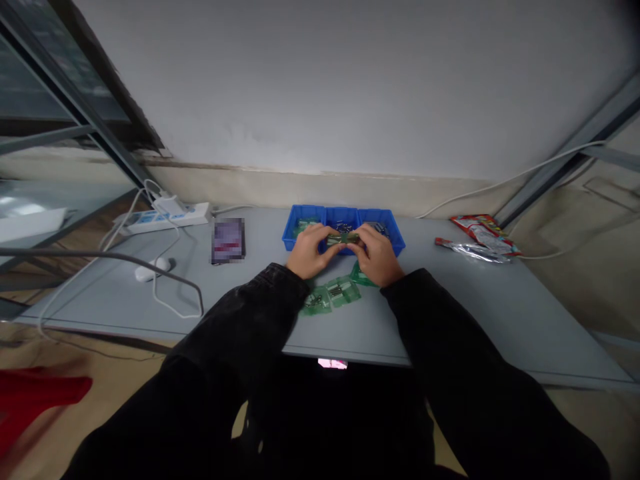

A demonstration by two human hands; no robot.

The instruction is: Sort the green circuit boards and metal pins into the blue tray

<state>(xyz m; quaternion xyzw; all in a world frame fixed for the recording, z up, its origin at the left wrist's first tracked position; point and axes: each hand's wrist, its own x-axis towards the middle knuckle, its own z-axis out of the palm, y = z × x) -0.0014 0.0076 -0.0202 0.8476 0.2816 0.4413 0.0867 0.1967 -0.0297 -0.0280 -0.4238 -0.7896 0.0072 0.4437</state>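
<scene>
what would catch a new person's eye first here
The bright blue divided tray at the middle of the grey table stands out first, with the left hand and right hand meeting over it on a small green piece. Flat green pieces lie just in front of the tray, and crumpled red-and-silver wrappers sit at the table's far right.

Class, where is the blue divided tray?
In the head view, the blue divided tray sits centred at the back of the grey table, beneath the left hand and right hand, green packets just in front.
</scene>
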